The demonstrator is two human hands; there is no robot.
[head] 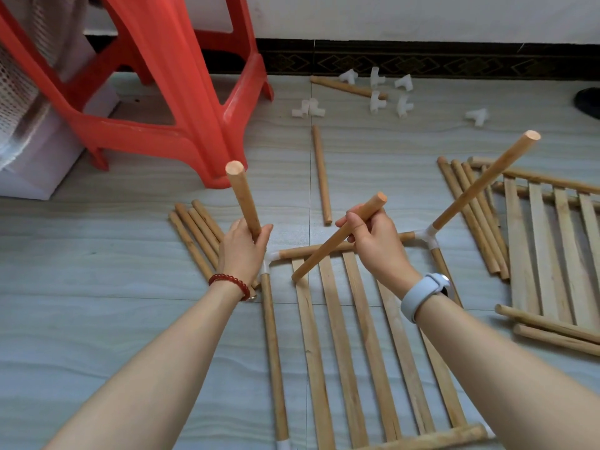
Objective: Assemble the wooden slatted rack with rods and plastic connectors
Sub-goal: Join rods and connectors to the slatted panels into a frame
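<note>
Slatted rack panel is laid flat on the grey floor at 6 o'clock, its corners fitted with white connectors. From the 2 o'clock corner connector an upright rod is seen rising aslant. A red stool is stood at 11 o'clock, loose connectors are scattered at 12 o'clock, a second slatted panel and spare rods are laid at 3 o'clock, and a rod bundle is partly hidden behind the left hand. No containers are shown. A vertical rod over the 10 o'clock corner is gripped by the left hand; a tilted rod is clasped by the right hand above the slats.
</note>
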